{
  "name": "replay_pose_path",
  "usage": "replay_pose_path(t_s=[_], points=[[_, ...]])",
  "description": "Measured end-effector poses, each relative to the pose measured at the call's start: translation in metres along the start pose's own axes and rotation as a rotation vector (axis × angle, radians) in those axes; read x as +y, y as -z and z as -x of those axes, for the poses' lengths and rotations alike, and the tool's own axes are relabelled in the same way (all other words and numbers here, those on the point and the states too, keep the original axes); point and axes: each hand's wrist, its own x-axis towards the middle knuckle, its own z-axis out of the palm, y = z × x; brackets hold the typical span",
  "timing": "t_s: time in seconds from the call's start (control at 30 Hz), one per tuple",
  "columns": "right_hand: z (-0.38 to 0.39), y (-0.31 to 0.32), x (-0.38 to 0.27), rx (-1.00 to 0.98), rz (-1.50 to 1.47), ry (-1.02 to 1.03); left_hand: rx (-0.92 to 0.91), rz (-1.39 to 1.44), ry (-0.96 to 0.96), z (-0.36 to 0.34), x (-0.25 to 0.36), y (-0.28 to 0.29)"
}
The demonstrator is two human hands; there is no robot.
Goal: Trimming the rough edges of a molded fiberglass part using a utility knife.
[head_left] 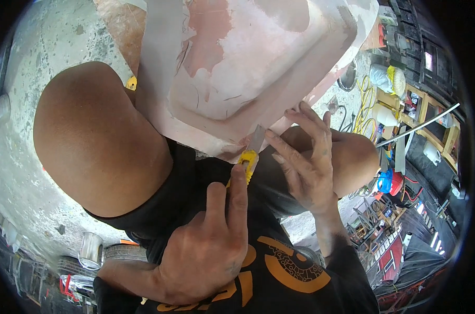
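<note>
A large moulded panel [206, 123], patched in white, grey and pink filler, rests across my lap between my bare knees. My left hand [208, 246] grips a yellow snap-off utility knife [248, 159], index finger stretched along its handle. The wide metal blade [256, 137] points away from me and lies at the panel's near right edge; whether it cuts in cannot be told. My right hand [311, 162] has its fingers spread by that edge. One of its fingertips is close to the blade's tip, and others reach the panel's right side.
Paint-stained concrete floor [43, 157] spreads out on the left. A metal can [91, 250] stands by a tyre [125, 253] at lower left. On the right are a coiled yellow cord [364, 112], a wooden frame [426, 112], a long pale strip [421, 125] and a red container [396, 183].
</note>
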Motion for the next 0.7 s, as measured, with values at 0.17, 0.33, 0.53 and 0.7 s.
replay_pose_path(t_s=[0.17, 0.33, 0.53, 0.7], points=[[0.004, -0.004, 0.001, 0.011, -0.056, -0.005, -0.035, 0.026, 0.022, 0.001, 0.002, 0.003], [0.007, -0.009, -0.002, 0.022, -0.083, 0.014, 0.111, -0.063, 0.014, 0.015, -0.006, 0.009], [0.007, -0.019, -0.016, -0.078, -0.054, 0.087, 0.178, 0.4, 0.248, 0.028, -0.03, 0.028], [0.016, -0.021, -0.02, -0.012, -0.528, 0.335, 0.296, 0.499, 0.325, 0.033, -0.021, 0.019]])
